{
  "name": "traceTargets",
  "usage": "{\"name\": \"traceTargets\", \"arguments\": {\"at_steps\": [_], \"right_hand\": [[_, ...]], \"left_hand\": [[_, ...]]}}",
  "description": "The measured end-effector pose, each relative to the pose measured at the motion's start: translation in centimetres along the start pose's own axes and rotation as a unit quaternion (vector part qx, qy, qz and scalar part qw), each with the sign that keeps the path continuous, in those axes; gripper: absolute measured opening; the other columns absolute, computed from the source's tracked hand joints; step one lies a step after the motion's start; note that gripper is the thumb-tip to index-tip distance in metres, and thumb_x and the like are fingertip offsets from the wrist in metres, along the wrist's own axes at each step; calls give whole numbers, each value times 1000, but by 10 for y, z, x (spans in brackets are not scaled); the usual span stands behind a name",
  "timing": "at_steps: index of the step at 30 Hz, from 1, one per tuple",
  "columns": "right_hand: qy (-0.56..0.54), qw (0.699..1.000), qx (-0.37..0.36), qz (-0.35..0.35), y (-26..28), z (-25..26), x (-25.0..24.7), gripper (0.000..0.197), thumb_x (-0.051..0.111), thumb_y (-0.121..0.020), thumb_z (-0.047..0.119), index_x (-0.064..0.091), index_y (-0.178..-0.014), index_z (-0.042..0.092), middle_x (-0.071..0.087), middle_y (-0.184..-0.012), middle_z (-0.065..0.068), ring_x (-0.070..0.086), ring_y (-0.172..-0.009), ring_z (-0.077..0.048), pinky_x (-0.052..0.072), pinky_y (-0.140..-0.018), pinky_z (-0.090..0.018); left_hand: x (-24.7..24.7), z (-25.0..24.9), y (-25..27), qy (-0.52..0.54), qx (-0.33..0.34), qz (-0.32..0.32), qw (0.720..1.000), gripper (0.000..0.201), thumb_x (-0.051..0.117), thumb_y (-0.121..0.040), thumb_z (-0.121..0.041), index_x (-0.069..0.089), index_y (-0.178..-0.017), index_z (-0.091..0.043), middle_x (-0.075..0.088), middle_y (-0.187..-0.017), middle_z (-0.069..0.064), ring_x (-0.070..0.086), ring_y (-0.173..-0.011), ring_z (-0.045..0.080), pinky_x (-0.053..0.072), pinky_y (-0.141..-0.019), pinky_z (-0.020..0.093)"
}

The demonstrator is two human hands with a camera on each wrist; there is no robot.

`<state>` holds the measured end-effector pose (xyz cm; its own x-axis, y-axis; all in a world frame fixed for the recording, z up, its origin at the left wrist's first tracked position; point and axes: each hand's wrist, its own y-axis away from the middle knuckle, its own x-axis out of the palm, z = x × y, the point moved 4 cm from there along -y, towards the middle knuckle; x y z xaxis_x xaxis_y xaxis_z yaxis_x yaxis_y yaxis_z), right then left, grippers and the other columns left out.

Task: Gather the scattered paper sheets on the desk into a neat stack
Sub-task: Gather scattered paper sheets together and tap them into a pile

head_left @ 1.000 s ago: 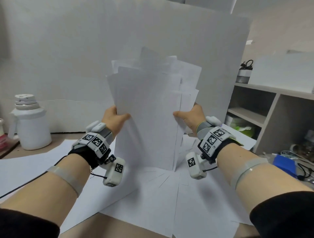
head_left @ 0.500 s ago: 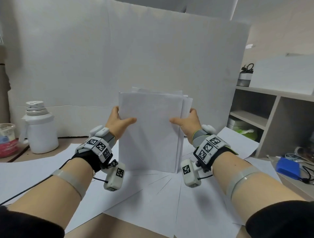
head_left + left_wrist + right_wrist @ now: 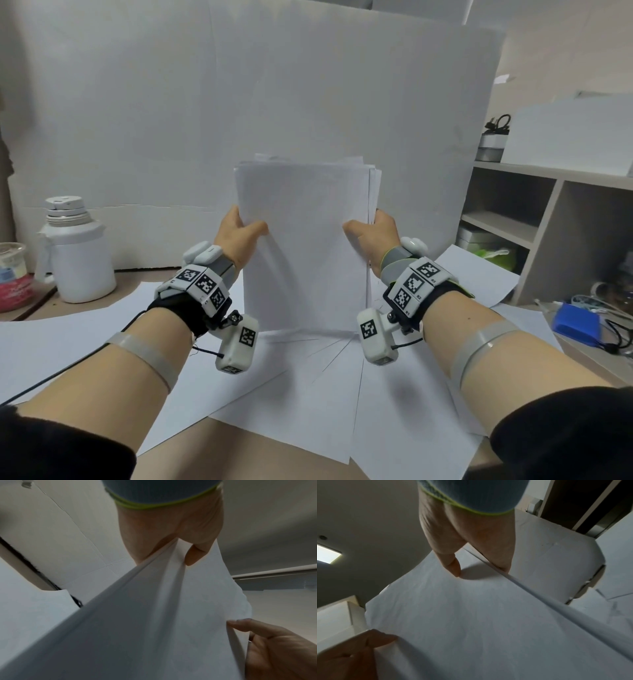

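A stack of white paper sheets [image 3: 305, 246] stands upright on its bottom edge on the desk, its top edges nearly level. My left hand [image 3: 239, 233] grips its left edge, thumb on the front face. My right hand [image 3: 373, 233] grips the right edge the same way. In the left wrist view the left hand [image 3: 171, 534] pinches the stack [image 3: 154, 615], with the right hand [image 3: 274, 649] at the lower right. In the right wrist view the right hand [image 3: 467, 534] pinches the stack [image 3: 471, 615], with the left hand [image 3: 351, 653] at the lower left. The fingers behind the paper are hidden.
Several loose sheets [image 3: 308, 394] lie fanned on the desk [image 3: 239, 455] under the stack. A white flask [image 3: 77, 253] and a pink cup [image 3: 13, 277] stand at the left. A white board [image 3: 274, 102] rises behind. A shelf unit [image 3: 548, 222] and a blue object [image 3: 577, 323] are at the right.
The stack was an uneven fan held higher; it has come down onto the desk and its top edges have evened out. Both hands keep their hold on the side edges.
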<state>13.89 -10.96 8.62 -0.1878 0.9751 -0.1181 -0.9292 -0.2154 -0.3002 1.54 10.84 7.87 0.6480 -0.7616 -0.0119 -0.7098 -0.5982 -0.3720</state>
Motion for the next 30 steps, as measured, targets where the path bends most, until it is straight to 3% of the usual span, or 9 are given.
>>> {"name": "traceTargets", "arguments": {"at_steps": [3, 7, 12, 14, 17, 22, 24, 27, 30], "right_hand": [[15, 999, 33, 13, 1, -20, -5, 14, 64, -79, 11, 65, -92, 16, 71, -89, -6, 67, -79, -27, 58, -75, -38], [24, 998, 58, 29, -1, -40, -12, 20, 70, -73, 8, 65, -91, 1, 66, -84, -11, 62, -77, -28, 56, -76, -42], [-28, 995, 86, 40, -6, -50, -24, 20, 71, -81, -1, 60, -92, 11, 66, -92, -11, 63, -78, -25, 56, -76, -38], [-14, 994, 99, 31, -6, -58, -27, 37, 79, -77, 14, 59, -108, 11, 69, -102, -8, 67, -84, -22, 56, -72, -34], [-18, 991, 125, 43, -4, -68, -27, 92, 88, -53, 45, 51, -130, 14, 68, -117, -4, 69, -100, -21, 52, -71, -30], [-217, 958, 184, 36, -2, -77, -18, 107, 94, -63, 21, 30, -149, 15, 60, -133, -13, 65, -107, -25, 59, -72, -37], [-291, 936, 195, 44, 2, -75, -13, 101, 93, -62, 17, 37, -146, 12, 67, -124, -12, 69, -101, -26, 59, -69, -37], [-310, 930, 179, 85, 10, -62, -1, 48, 81, -78, 9, 59, -122, 9, 74, -102, -9, 73, -84, -25, 59, -70, -36], [-299, 936, 171, 74, 9, -57, 8, 64, 81, -76, 3, 53, -133, -3, 71, -115, -18, 72, -99, -32, 60, -76, -44]], "left_hand": [[-2, 13, 7, -36, -15, 18, 999, 50, 61, -62, -18, 65, -109, -5, 71, -108, 21, 69, -95, 35, 55, -89, 53], [-9, 25, 4, -60, 3, 14, 998, 21, 62, -84, -3, 67, -103, -10, 76, -96, 11, 72, -90, 34, 58, -88, 52], [-16, 25, -5, 14, 1, -20, 1000, 31, 53, -89, 7, 67, -93, -20, 76, -73, -4, 68, -71, 25, 55, -76, 44], [-17, 23, -6, 59, -10, -42, 997, 33, 51, -89, 10, 67, -94, -19, 76, -73, -5, 69, -69, 23, 58, -67, 37], [-17, 23, -8, 129, -39, -81, 988, 34, 47, -89, 15, 64, -92, -14, 71, -72, 1, 64, -65, 20, 56, -58, 29], [-14, 30, -8, 193, -84, -135, 968, 31, 43, -83, 20, 54, -77, -9, 48, -63, 9, 40, -53, 22, 37, -46, 23], [-11, 33, -6, 218, -103, -147, 959, 32, 43, -86, 19, 44, -72, -9, 43, -57, 8, 40, -48, 22, 37, -41, 19], [-6, 39, -4, 247, -130, -134, 951, 32, 45, -96, 11, 39, -75, -12, 45, -43, 3, 44, -37, 17, 38, -38, 19], [1, 41, 2, 285, -150, -104, 941, 29, 44, -99, 8, 42, -77, -12, 49, -58, 6, 51, -47, 19, 45, -43, 24]]}}
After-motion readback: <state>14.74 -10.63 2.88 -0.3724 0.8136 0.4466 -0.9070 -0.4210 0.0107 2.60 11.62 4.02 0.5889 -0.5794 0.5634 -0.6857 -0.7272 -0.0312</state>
